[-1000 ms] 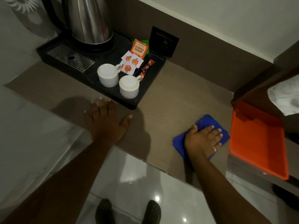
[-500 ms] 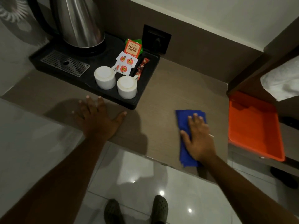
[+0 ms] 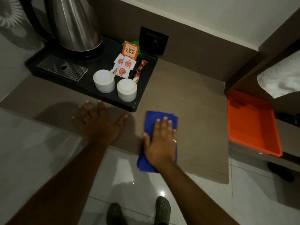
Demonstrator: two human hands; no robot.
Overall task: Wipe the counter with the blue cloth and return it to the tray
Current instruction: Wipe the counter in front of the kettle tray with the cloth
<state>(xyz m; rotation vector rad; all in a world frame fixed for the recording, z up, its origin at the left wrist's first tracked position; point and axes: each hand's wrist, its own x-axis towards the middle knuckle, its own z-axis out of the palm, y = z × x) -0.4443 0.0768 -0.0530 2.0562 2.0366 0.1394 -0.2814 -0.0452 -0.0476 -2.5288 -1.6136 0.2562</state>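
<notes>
Blue cloth [image 3: 159, 118] lies flat on the brown counter [image 3: 191, 101], near edge hanging slightly over the front lip. Right hand [image 3: 160, 142] is pressed palm-down on it, fingers extended and close together, nothing gripped — a ring shows on one finger. Left hand [image 3: 97, 123] is spread wide, flat on the bare counter just left of the cloth, holding nothing. Orange tray [image 3: 253, 125] sits well to the right, apart from the cloth; seems to rest on a lower ledge, hard to tell in this light. Black tray [image 3: 146, 88] behind the hands carries a steel kettle [image 3: 76, 23], two white cups [image 3: 104, 81], tea sachets [image 3: 130, 50].
</notes>
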